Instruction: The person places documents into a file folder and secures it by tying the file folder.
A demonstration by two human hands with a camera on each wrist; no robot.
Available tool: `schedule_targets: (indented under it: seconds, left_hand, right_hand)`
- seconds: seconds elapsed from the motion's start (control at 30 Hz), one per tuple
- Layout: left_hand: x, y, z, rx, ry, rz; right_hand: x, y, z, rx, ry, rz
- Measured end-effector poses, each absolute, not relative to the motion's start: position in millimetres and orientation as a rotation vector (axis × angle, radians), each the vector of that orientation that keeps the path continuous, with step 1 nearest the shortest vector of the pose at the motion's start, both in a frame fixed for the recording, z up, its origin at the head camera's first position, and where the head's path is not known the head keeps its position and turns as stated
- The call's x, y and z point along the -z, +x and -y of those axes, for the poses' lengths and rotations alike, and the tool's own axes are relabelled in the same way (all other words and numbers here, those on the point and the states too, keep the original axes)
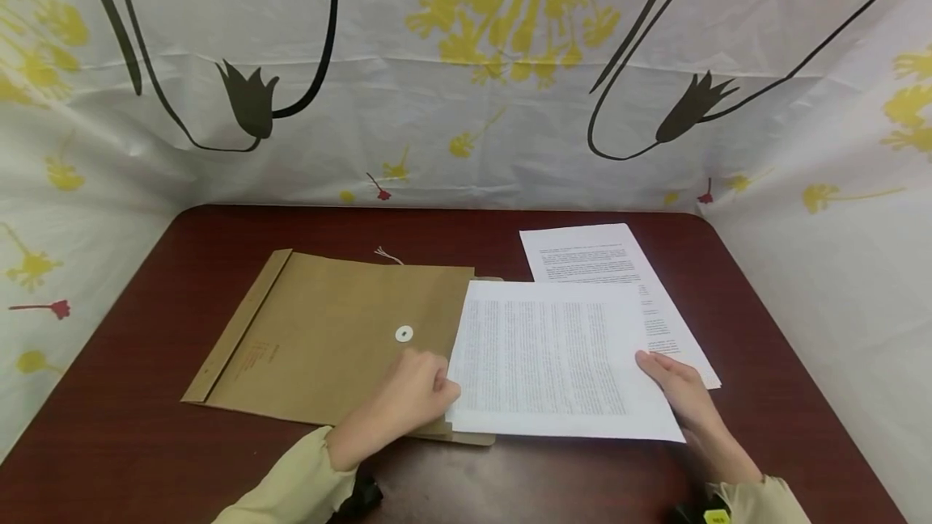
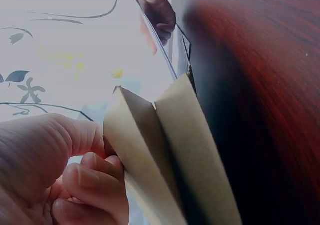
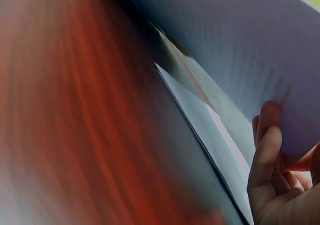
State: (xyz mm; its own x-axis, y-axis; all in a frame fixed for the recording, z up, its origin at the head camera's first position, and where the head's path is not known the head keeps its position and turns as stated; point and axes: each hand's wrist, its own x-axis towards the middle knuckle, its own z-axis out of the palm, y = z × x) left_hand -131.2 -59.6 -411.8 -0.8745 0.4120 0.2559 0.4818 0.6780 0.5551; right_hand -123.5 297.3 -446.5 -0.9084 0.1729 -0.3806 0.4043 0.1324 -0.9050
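A brown paper document envelope lies on the left with a white round button on its face. My left hand pinches the upper layer at the mouth's near corner; in the left wrist view the envelope's folded side spreads in a V. In my right hand is a printed sheet, gripped at its right edge between thumb and fingers. The sheet's left edge meets the envelope's mouth. From the right wrist, the sheet is seen raised and bowed above the table.
Another printed paper lies behind and partly under the held sheet, on the dark red wooden table. A white string pokes out past the envelope's far edge. Patterned cloth walls the table at the back and sides.
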Motion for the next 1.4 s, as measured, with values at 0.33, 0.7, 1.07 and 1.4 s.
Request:
schedule_targets:
  seconds: [0.33, 0.7, 1.07, 1.4]
  left_hand:
    - [415, -133, 59, 0.994, -0.751, 2.748]
    - [415, -134, 58, 1.006, -0.760, 2.740]
    - [414, -133, 56, 1.044, -0.789, 2.751]
    - [414, -134, 56, 1.062, -0.812, 2.740]
  right_hand:
    - [454, -127, -264, 1.922, 0.417, -2.132]
    - [455, -128, -250, 1.905, 0.225, -2.061]
    - [456, -136, -211, 1.877, 0.084, -2.000]
    - [456, -140, -195, 1.925, 0.098, -1.979]
